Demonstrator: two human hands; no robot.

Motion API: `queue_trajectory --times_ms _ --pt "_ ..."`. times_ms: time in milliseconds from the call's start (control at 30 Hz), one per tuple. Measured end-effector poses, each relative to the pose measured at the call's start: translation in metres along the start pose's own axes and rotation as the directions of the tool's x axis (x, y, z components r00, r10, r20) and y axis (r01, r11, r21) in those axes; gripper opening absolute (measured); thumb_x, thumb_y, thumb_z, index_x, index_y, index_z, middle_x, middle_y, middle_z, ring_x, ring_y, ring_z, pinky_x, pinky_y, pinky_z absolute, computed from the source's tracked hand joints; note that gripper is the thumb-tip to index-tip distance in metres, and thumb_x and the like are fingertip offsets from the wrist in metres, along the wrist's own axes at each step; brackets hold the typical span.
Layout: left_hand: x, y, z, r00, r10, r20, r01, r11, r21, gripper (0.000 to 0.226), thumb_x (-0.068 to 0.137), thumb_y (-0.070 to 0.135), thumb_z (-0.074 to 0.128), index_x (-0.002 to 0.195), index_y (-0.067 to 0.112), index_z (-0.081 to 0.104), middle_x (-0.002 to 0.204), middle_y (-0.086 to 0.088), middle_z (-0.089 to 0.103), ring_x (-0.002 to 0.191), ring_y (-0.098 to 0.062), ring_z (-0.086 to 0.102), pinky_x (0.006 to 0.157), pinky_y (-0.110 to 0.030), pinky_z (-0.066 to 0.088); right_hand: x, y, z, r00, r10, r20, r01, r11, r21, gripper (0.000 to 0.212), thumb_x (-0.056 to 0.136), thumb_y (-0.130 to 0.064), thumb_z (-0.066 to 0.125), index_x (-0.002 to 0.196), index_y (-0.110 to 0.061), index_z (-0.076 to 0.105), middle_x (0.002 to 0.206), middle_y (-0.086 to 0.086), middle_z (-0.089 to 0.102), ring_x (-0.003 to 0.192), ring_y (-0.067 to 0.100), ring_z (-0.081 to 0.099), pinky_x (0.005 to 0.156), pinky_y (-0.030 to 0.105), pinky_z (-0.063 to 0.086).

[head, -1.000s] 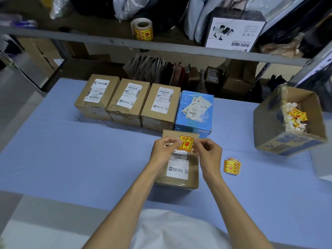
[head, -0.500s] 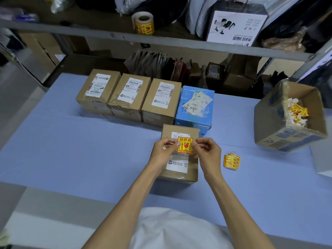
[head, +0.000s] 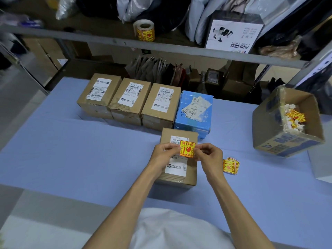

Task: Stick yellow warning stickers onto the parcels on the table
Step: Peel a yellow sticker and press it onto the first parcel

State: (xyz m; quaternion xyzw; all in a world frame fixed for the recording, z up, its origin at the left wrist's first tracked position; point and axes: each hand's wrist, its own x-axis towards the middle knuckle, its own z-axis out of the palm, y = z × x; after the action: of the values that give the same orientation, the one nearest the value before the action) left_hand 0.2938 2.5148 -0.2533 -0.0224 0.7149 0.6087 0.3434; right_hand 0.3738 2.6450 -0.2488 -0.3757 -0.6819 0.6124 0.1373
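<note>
The left hand (head: 164,155) and the right hand (head: 209,156) both pinch one yellow sticker (head: 187,149) by its two side edges, thumb and first finger closed on it. The sticker is held flat, printed face up, just above the nearest parcel (head: 191,169), over the white label (head: 175,169) on its top; I cannot tell if it already touches it. Holding it at the edges, I think, keeps the sticky side free and lets the person aim it straight before pressing.

This parcel stands alone in front, close to the body, probably so that the hands can work on it easily. Behind it a row of three brown parcels (head: 130,101) and a blue parcel (head: 194,112) stand side by side on the table (head: 71,150); none shows a yellow sticker on top, so most of the task seems not done yet.

A small pile of stickers (head: 231,166) lies on the table just beside the right hand, ready to take. Farther right an open carton (head: 265,126) holds white and yellow paper scraps (head: 292,117), likely the waste.

The next move should be to lower the sticker and smooth it down; where it is now it may cover part of the label
</note>
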Motion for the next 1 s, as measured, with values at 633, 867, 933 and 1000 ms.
queue_trajectory --times_ms 633,867,933,1000 --pt "-0.004 -0.004 -0.004 0.994 0.067 -0.09 -0.043 0.969 0.243 0.017 0.082 0.021 0.072 0.098 0.02 0.067 0.101 0.002 0.068 0.09 -0.011 0.064 0.061 -0.015 0.046 -0.004 0.006 -0.009 0.996 0.087 0.023 -0.088 0.996 0.019 0.005 0.079 0.003 0.07 0.081 -0.001 0.067 0.072 0.007 0.068 0.06 0.009 0.06 0.048 0.014 0.047" --pt "-0.002 -0.005 0.001 0.998 0.05 -0.047 -0.034 0.956 0.292 0.014 0.083 0.023 0.071 0.095 0.016 0.071 0.101 0.002 0.068 0.086 -0.006 0.059 0.06 -0.013 0.04 -0.005 0.007 -0.01 0.991 0.121 0.048 -0.121 0.993 -0.008 0.011 0.08 0.002 0.07 0.075 -0.007 0.066 0.067 0.002 0.067 0.053 0.001 0.062 0.047 0.013 0.046" --pt "-0.002 -0.005 0.003 0.998 0.049 -0.042 -0.035 0.955 0.296 0.012 0.083 0.021 0.071 0.094 0.016 0.07 0.098 0.003 0.066 0.09 -0.008 0.06 0.06 -0.013 0.04 -0.004 0.007 -0.011 0.991 0.125 0.054 -0.124 0.992 -0.017 0.011 0.08 0.002 0.07 0.075 -0.008 0.066 0.067 0.001 0.067 0.052 0.001 0.061 0.047 0.014 0.047" --pt "-0.002 -0.006 0.004 0.997 0.056 -0.051 -0.037 0.948 0.317 0.009 0.083 0.02 0.071 0.091 0.016 0.069 0.094 0.005 0.066 0.087 -0.006 0.059 0.062 -0.014 0.041 -0.004 0.009 -0.011 0.99 0.13 0.059 -0.127 0.991 -0.043 0.009 0.08 0.001 0.071 0.077 -0.007 0.067 0.068 0.002 0.068 0.053 0.003 0.062 0.047 0.014 0.047"
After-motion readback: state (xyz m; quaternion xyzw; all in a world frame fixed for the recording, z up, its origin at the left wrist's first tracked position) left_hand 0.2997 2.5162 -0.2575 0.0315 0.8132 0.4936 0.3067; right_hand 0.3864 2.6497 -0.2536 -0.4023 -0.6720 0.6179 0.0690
